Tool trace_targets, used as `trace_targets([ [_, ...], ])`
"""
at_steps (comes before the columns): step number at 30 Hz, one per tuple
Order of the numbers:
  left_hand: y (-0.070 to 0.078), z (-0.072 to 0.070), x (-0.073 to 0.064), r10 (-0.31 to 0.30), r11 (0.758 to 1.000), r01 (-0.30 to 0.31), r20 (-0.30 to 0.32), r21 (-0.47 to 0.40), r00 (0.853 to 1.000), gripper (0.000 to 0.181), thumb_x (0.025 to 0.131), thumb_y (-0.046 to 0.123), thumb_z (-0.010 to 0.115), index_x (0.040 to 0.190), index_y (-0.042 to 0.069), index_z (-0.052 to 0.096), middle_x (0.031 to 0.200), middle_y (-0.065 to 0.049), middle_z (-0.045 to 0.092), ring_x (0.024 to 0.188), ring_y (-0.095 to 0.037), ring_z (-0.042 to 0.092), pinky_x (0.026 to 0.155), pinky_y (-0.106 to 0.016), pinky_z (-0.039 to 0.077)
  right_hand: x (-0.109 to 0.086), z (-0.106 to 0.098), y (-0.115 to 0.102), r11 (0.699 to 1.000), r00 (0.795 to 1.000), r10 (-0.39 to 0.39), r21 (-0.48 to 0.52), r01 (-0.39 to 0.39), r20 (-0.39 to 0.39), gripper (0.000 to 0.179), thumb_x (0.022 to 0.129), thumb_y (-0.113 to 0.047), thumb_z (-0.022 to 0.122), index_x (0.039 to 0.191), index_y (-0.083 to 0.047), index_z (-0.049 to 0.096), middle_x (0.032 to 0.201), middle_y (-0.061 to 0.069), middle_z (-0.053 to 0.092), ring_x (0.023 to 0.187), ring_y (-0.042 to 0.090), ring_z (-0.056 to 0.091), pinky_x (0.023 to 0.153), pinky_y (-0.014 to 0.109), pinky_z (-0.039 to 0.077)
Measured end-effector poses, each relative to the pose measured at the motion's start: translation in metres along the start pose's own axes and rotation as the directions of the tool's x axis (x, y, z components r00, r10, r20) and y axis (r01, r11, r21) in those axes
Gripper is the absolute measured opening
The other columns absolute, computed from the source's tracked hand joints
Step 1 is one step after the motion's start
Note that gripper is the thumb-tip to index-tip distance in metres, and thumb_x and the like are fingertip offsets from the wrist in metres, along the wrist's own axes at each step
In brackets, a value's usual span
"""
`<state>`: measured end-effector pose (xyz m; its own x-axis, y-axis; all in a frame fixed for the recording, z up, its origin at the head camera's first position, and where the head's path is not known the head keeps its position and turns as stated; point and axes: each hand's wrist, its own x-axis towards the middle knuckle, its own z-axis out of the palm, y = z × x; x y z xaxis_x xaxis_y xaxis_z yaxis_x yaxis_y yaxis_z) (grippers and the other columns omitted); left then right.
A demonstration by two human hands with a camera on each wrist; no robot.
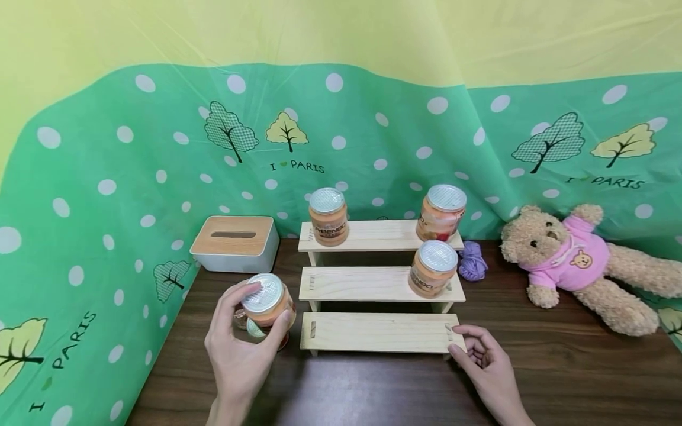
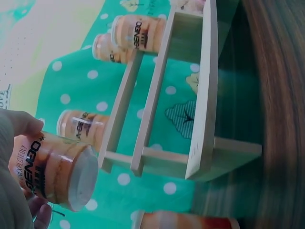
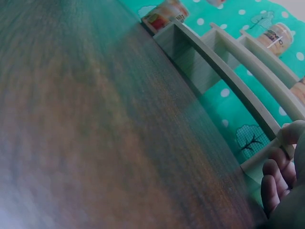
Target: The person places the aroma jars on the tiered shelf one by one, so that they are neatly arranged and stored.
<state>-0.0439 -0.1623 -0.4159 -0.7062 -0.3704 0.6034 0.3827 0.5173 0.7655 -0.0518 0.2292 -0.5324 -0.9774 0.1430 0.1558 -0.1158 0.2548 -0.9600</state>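
jar in hand: left hand [image 1: 242,349] has its fingers and thumb wrapped round an orange jar [image 1: 264,305] with a silvery lid, held just off the tabletop, left of the wooden step shelf [image 1: 378,284]. There's at least one more jar tucked right behind/under it, partly hidden by the hand.

which way it lies: the jar is tilted, lid facing up and a bit toward the camera, long axis leaning rather than plumb. Left wrist view shows the lid end [image 2: 83,179] pointing toward the shelf, label reading sideways.

shelf vs jar: the bottom step [image 1: 378,332] is bare and sits just to the right of the held jar, so the left hand is way nearer its left end than the right hand is.

right hand: right hand [image 1: 487,364] is loosely curled, fingertips touching the right end of the bottom step, looks like it's steadying it, not really gripping anything. Right wrist view shows the fingers [image 3: 276,179] against the wood edge.

other jars: two on the top step [image 1: 328,216] [image 1: 441,212], one on the middle step at the right [image 1: 433,267].

surface: dark wood-grain table [image 1: 559,373], flat.

room: tissue box [image 1: 234,242] back left, purple yarn ball [image 1: 472,260] and teddy bear [image 1: 575,260] to the right, green polka-dot cloth [image 1: 106,195] draped behind.
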Motion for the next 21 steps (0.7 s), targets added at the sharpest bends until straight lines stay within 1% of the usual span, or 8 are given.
trace_targets([
  [3,0.001,0.007,0.002,-0.001,1.0,0.001,0.015,-0.012,1.0,0.064,0.074,0.002,0.101,0.133,0.009,0.076,0.136,-0.004,0.072,0.12,-0.016,0.065,0.089,-0.02,0.052,0.0,-0.001,0.0,1.0,1.0,-0.003,-0.018,0.003,0.004,0.033,0.099,0.011,0.076,0.13,0.005,0.067,0.072,-0.003,0.061,0.059,0.008,0.046,0.051,0.037,0.039],
  [6,0.0,0.015,0.004,0.005,1.0,-0.004,0.026,-0.028,1.0,0.063,0.074,0.004,0.101,0.132,0.011,0.076,0.136,-0.003,0.072,0.121,-0.016,0.065,0.091,-0.019,0.054,0.0,0.0,0.0,1.0,1.0,-0.002,-0.012,0.002,-0.001,0.033,0.098,0.011,0.077,0.129,0.004,0.067,0.072,-0.003,0.061,0.059,0.008,0.046,0.051,0.036,0.038],
  [9,-0.002,0.023,0.008,0.052,0.998,-0.051,0.029,-0.047,0.998,0.061,0.075,0.005,0.1,0.131,0.008,0.076,0.133,-0.007,0.073,0.116,-0.018,0.067,0.092,-0.02,0.054,0.0,0.001,0.001,1.0,1.0,-0.012,0.015,0.012,-0.004,0.034,0.097,0.012,0.077,0.129,0.005,0.067,0.071,-0.003,0.061,0.058,0.009,0.045,0.05,0.037,0.036],
  [12,-0.003,0.031,0.011,0.076,0.995,-0.073,0.044,-0.062,0.996,0.06,0.076,0.006,0.099,0.13,0.008,0.075,0.131,-0.008,0.073,0.114,-0.019,0.067,0.095,-0.019,0.053,0.0,0.001,0.002,0.999,1.0,-0.031,0.039,0.031,0.002,0.034,0.097,0.013,0.076,0.129,0.006,0.066,0.072,-0.002,0.061,0.058,0.01,0.045,0.05,0.037,0.035],
  [16,-0.003,0.04,0.014,0.056,0.995,-0.048,0.088,-0.086,0.995,0.059,0.078,0.008,0.099,0.131,0.01,0.074,0.133,-0.005,0.072,0.117,-0.02,0.066,0.1,-0.02,0.052,0.0,0.001,0.002,0.998,0.999,-0.034,0.043,0.034,0.005,0.034,0.097,0.013,0.077,0.129,0.005,0.067,0.072,-0.002,0.061,0.058,0.011,0.045,0.05,0.037,0.034],
  [21,-0.003,0.052,0.015,0.047,0.993,-0.034,0.118,-0.111,0.992,0.057,0.079,0.011,0.099,0.131,0.012,0.074,0.134,-0.005,0.071,0.119,-0.022,0.066,0.099,-0.022,0.051,-0.001,0.001,0.001,1.0,1.0,-0.013,0.014,0.013,-0.003,0.035,0.097,0.013,0.077,0.129,0.005,0.067,0.071,-0.003,0.06,0.058,0.009,0.045,0.05,0.037,0.036],
])
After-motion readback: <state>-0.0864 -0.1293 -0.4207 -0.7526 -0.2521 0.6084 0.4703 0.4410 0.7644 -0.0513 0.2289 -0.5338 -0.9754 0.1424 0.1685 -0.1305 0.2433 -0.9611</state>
